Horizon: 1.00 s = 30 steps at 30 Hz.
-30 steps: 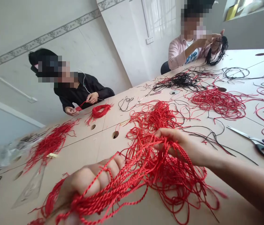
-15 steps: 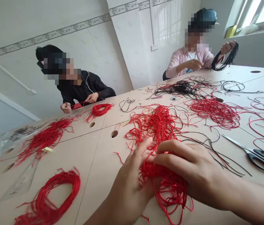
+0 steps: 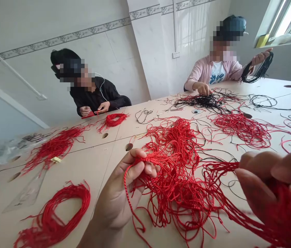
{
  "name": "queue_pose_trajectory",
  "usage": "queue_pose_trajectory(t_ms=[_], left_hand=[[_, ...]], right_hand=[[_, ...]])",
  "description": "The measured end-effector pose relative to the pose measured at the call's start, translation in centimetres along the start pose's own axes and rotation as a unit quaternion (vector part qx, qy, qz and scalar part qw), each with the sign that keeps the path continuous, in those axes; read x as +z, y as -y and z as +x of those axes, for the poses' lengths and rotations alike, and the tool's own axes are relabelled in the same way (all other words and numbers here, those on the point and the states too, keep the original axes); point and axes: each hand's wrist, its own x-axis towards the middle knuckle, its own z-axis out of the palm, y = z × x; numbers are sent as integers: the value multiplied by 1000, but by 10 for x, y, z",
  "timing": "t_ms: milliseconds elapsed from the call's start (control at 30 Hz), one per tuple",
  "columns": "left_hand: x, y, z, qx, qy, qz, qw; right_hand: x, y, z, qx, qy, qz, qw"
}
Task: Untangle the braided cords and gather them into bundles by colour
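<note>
Left hand point(image 3: 116, 193): fingers pinched on a strand against the thumb.
Right hand point(image 3: 266, 179): fingers curled around gathered cord, at the frame's edge.
Cord: glossy red twisted-cord tangle point(image 3: 173, 186) in loose loops, on the pale wooden bench point(image 3: 130, 127), running between both hands.
Risk: pulling against each other could cinch loops into tight knots.
</note>
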Motion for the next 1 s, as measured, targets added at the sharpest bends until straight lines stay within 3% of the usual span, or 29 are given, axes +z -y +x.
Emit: queue_pose_trajectory(t_ms=[67, 167, 267, 333, 400, 467, 533, 800, 867, 1000], left_hand=[[0, -2, -1, -2, 13, -47, 999], [-1, -5, -2, -15, 37, -106, 994], [-2, -8, -2, -14, 9, -142, 990], [-4, -11, -1, 2, -21, -162, 987], [-6, -13, -1, 25, -40, -181, 982], [-8, -13, -2, 39, -43, -195, 979], [-11, -12, -3, 39, -33, -203, 978], [-21, 0, -6, 29, 13, -211, 977], [-22, 2, -6, 25, 17, -208, 978], [-21, 3, -4, 13, 17, -204, 979]], right_hand=[[4, -6, 1, -31, -23, 11, 999], [15, -16, 2, -50, 5, 27, 998], [29, -19, 5, 10, 20, 38, 999], [36, -21, 7, 101, 84, 50, 990], [41, -26, 8, 206, 204, 66, 955], [44, -33, 7, 298, 311, 105, 897], [47, -38, 5, 362, 350, 165, 848], [71, -30, -3, 544, 270, 407, 683], [74, -28, -4, 552, 241, 450, 659], [71, -28, -5, 552, 192, 493, 644]])
